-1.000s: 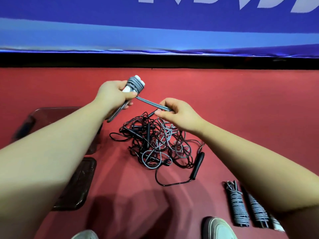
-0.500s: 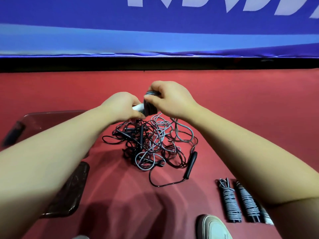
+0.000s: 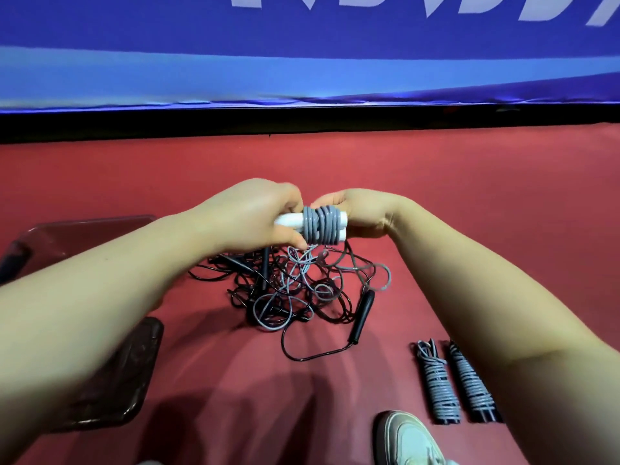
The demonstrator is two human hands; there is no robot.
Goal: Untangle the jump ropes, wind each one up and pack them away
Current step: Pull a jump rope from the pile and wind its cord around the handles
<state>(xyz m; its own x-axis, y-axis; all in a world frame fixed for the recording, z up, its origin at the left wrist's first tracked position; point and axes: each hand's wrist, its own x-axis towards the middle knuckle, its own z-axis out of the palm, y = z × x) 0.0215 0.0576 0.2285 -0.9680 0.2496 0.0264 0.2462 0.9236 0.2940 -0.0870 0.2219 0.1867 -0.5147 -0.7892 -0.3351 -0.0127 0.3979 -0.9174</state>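
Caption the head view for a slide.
Left hand and right hand hold a grey rope bundle above the tangled pile; two wound ropes lie nearby.

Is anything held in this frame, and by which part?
One jump rope, grey cord wound round its white handles. The left hand grips the bare handle ends; the right hand holds the opposite end.

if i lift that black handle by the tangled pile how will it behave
The black handle looks rigid and probably light. Its thin cord seems floppy and runs into the tangled pile, so lifting would likely drag other loops along.
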